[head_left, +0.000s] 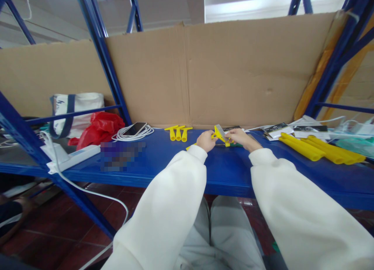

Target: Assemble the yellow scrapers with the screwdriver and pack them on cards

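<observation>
1. White sleeves stretch forward from the bottom of the view, with grey trousers between them, below the table edge.
2. Over the blue table, the two hands meet around a yellow tool with a flat, pale grey face; it is tilted, between them, near the middle of the tabletop.
3. The left hand pinches the tool from its left side, fingers curled in.
4. The right hand has its fingers bent against the tool's other side; whether they grip it or only touch it, I cannot tell.
5. Another yellow piece shows partly beside the left hand, and a green-edged item lies under the right.
6. Three yellow T-shaped pieces lie side by side toward the back, left of the hands.
7. Farther left are a phone on a coiled white cable, a red plastic bag and a white power strip.
8. On the right, yellow tubes lie in a row, near black-and-white boxes.
9. Cardboard stands upright behind everything.
</observation>
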A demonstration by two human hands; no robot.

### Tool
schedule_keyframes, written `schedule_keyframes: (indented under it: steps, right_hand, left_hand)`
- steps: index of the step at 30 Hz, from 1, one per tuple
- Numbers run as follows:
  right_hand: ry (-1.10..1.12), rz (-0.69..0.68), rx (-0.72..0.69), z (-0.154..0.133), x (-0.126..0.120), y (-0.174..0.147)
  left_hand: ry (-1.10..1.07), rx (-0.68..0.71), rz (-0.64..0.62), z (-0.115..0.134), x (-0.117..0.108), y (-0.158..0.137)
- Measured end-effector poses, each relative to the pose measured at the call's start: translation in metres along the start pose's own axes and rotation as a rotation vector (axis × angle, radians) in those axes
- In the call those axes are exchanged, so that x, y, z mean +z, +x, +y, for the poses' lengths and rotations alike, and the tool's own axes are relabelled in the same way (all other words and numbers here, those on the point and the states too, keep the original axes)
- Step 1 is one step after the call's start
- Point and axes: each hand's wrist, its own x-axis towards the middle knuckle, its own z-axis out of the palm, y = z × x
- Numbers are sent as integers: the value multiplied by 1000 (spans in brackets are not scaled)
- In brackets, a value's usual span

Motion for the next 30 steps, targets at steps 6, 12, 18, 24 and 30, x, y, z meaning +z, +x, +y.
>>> schedule_keyframes:
  steps: [6,12,18,24,30]
  right_hand:
    - [50,-14,-9,-1,1,-4]
    - [193,-125,9,1,0,-5]
    - [281,-192,2,8,2,0]
    - [265,-261,-59,17,3,8]
    - [309,-271,-51,18,-2,10]
  left_hand:
    - [-3,43,-21,-1,2,1]
    - [9,44,-13,0,1,0]
    - [71,155,-45,-2,3,-1]
    - [228,242,-144,-3,1,-3]
    - [275,237,-146,1,-3,-6]
